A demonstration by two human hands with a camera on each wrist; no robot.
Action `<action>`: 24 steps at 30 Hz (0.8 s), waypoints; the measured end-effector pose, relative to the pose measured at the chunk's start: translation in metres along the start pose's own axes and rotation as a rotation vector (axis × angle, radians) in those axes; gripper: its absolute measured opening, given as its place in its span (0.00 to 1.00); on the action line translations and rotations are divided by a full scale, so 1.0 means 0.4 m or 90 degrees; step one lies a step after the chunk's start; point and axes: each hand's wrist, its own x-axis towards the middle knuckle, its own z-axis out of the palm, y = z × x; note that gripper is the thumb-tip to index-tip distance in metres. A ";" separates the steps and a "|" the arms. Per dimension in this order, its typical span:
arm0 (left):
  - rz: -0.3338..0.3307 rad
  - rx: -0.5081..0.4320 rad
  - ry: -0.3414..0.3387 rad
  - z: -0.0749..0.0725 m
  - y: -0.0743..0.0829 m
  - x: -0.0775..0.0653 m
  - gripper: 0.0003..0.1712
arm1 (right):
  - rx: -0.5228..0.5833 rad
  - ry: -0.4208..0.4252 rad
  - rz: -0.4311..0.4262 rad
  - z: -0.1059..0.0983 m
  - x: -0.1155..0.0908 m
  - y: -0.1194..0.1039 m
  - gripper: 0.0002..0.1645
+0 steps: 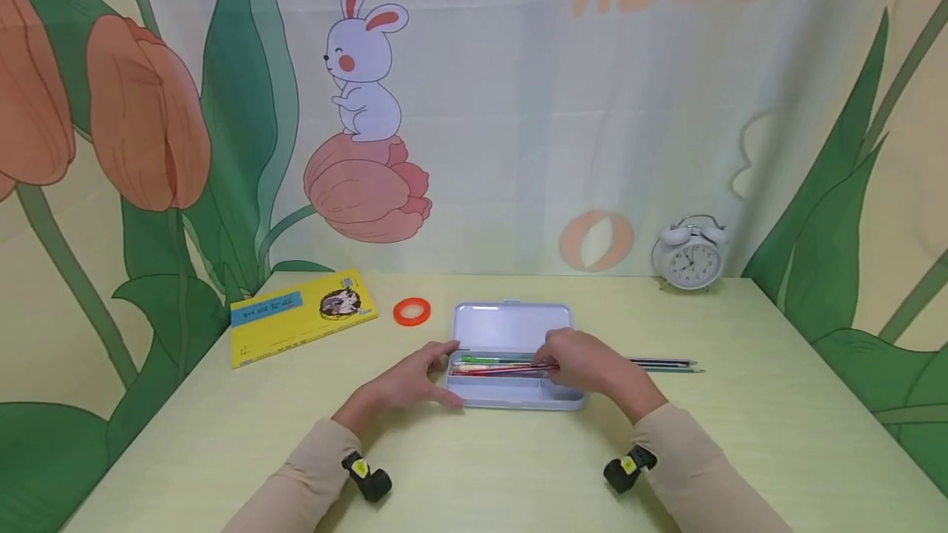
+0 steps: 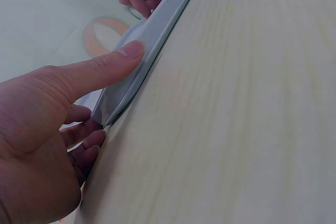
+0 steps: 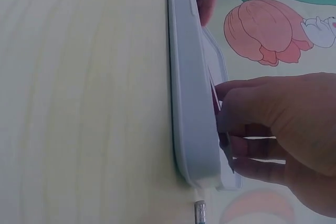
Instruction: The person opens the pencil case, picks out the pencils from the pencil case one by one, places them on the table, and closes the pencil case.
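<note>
A white pencil case (image 1: 489, 397) lies with its lid (image 1: 511, 327) folded back. Inside its rear compartment are several pencils, a green one (image 1: 485, 360) and a red one (image 1: 492, 371) among them. My left hand (image 1: 407, 377) grips the case's left end, its thumb against the front wall (image 2: 123, 85) and its other fingers round the corner. Over the right half of the case, my right hand (image 1: 585, 360) pinches the right end of the red pencil; its fingertips dip behind the front wall (image 3: 194, 103) in the right wrist view.
Two dark pencils (image 1: 662, 366) lie on the table right of the case. Behind the left hand are an orange-red tape roll (image 1: 400, 319) and a yellow book (image 1: 277, 340). A white alarm clock (image 1: 690, 261) stands at the back right, before a printed curtain (image 1: 489, 105).
</note>
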 end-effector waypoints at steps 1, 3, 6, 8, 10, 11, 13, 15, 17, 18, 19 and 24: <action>0.000 -0.002 0.000 0.000 0.000 0.000 0.60 | -0.004 0.002 -0.005 0.000 -0.001 -0.001 0.14; -0.003 -0.004 -0.001 0.000 -0.001 0.000 0.60 | -0.009 0.006 -0.019 0.001 -0.001 -0.003 0.15; -0.007 -0.005 0.000 0.001 0.001 -0.002 0.59 | -0.016 0.017 -0.034 0.001 -0.002 -0.008 0.13; -0.007 -0.004 0.001 0.001 0.003 -0.003 0.59 | -0.018 0.023 -0.037 0.002 -0.003 -0.012 0.12; -0.006 -0.003 0.002 0.002 0.004 -0.004 0.59 | -0.022 0.027 -0.034 0.001 -0.004 -0.017 0.11; -0.002 -0.003 0.001 0.002 0.004 -0.004 0.59 | -0.024 0.028 -0.035 0.001 -0.004 -0.019 0.10; -0.001 -0.002 0.001 0.002 0.003 -0.004 0.59 | -0.027 0.031 -0.036 0.000 -0.004 -0.023 0.10; 0.000 -0.003 0.000 0.002 0.002 -0.003 0.59 | -0.035 0.033 -0.037 0.001 -0.004 -0.024 0.10; 0.001 -0.004 0.001 0.002 0.001 -0.003 0.59 | -0.043 0.037 -0.041 0.001 -0.003 -0.026 0.10; 0.000 -0.005 0.001 0.002 0.001 -0.002 0.59 | -0.046 0.037 -0.040 0.002 -0.003 -0.026 0.09; 0.001 -0.006 0.001 0.002 0.001 -0.002 0.59 | -0.051 0.036 -0.040 0.001 -0.004 -0.026 0.09; 0.002 -0.006 0.003 0.004 -0.001 -0.001 0.59 | -0.050 0.031 -0.055 -0.005 -0.008 -0.022 0.08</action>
